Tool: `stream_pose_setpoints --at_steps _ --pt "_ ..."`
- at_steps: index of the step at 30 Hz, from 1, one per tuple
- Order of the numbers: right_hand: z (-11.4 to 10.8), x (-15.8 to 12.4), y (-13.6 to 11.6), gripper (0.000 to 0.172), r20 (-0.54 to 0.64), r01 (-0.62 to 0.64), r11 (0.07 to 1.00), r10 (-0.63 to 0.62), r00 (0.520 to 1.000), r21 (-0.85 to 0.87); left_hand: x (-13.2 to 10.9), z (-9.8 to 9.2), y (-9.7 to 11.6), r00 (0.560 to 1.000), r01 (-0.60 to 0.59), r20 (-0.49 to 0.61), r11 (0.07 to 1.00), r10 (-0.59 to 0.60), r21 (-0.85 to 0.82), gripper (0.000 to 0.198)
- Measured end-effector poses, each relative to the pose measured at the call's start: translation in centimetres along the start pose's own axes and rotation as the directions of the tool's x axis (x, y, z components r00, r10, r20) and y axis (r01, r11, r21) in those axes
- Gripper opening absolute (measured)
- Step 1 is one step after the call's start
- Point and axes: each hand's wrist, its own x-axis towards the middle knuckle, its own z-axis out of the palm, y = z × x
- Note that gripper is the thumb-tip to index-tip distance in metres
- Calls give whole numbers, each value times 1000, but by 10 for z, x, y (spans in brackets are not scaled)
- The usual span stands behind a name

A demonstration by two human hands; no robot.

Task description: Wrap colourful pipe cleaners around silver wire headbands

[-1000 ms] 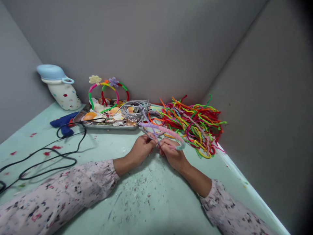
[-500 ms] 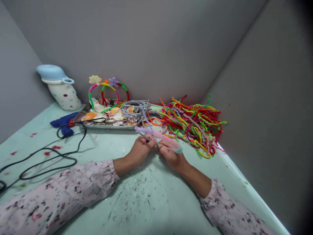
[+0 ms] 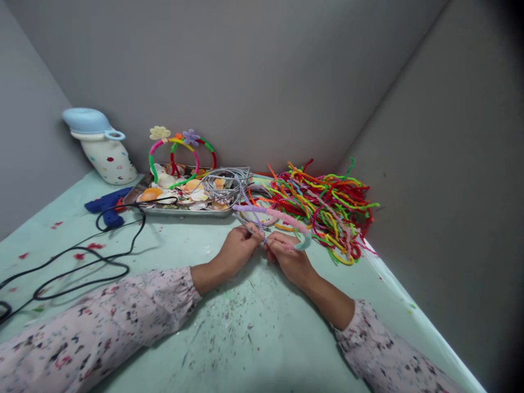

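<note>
My left hand (image 3: pixel 239 248) and right hand (image 3: pixel 289 259) are pinched nearly closed on a hoop (image 3: pixel 284 216) held above the table (image 3: pixel 245 338), fingertips almost meeting. Purple, pink and pale green fuzz covers much of its curve; grey wire (image 3: pixel 242 221) shows bare by my left fingers, so I judge some wrapping is left. A purple stem (image 3: pixel 257 219) rises there, though whose fingertips grip it I can't tell.

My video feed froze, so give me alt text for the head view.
The left hand and right hand hold a fuzzy purple, pink and teal band. Beyond are a metal tray with flowered hoops, pipe cleaners at right and a blue glue gun at left.
</note>
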Motion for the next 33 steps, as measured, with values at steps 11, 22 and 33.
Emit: stream_pose_setpoints --at_steps 11,22,33 --pt "1 0 9 20 18 33 998 -32 999 -44 -3 0 2 998 -55 -30 993 58 107 24" --pt "1 -3 10 19 6 193 956 -197 980 -222 -1 1 6 991 -39 -122 981 62 188 23" --pt "2 3 9 21 -34 45 996 -48 998 -83 -3 1 6 996 -36 -79 988 48 151 34"
